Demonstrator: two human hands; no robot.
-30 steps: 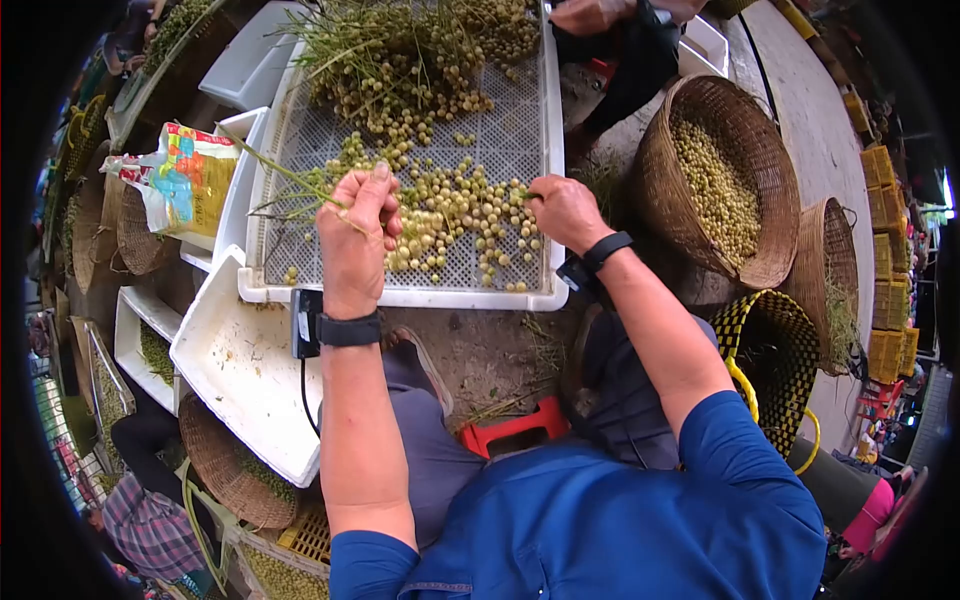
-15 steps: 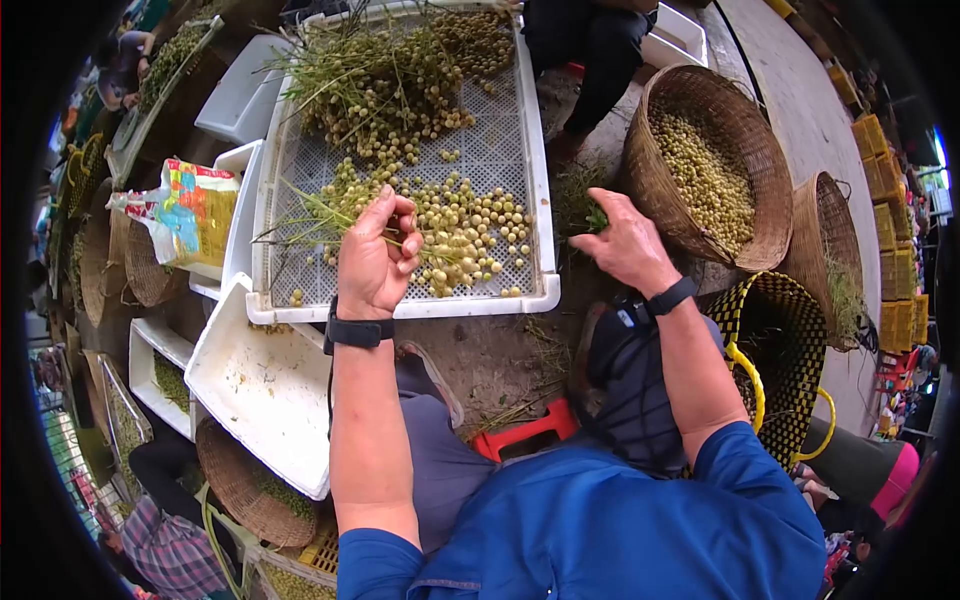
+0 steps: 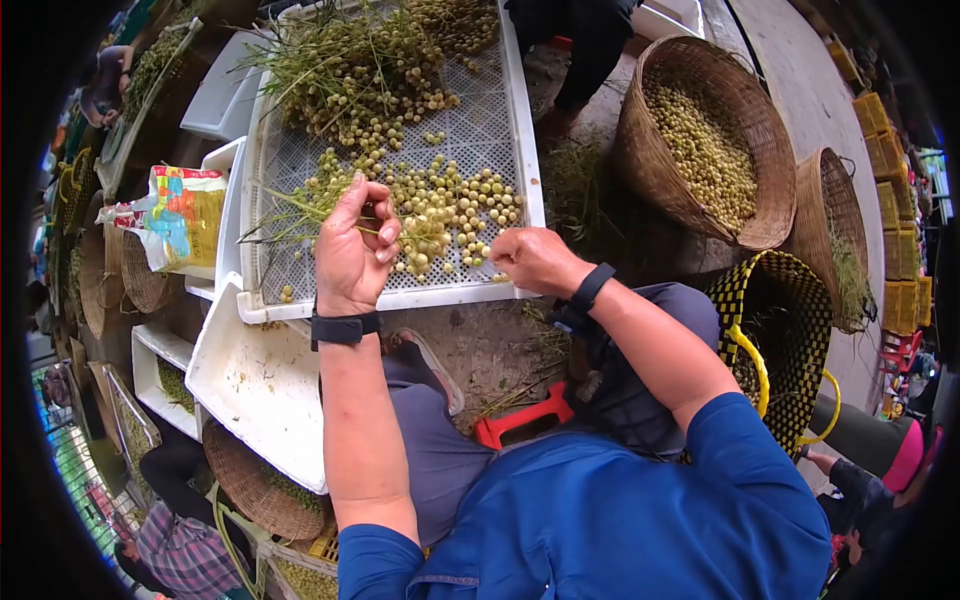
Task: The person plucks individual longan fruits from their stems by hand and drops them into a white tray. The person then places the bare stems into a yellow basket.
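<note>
Sitting at eight o'clock is a bin (image 3: 255, 385); the left hand (image 3: 350, 250) grips a sprig (image 3: 290, 212) over the tray (image 3: 440, 297). Loose fruit (image 3: 470, 208) lies toward the tray's five o'clock, where the right hand (image 3: 535, 258) curls, its fingertips' grip hidden. A basket (image 3: 640, 140) stands at two o'clock.

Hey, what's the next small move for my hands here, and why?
Probably bring your right hand to the pale fruit beside your left hand, which holds green stems over the white tray: that fruit looks attached, and your right hand is apart from it.
</note>
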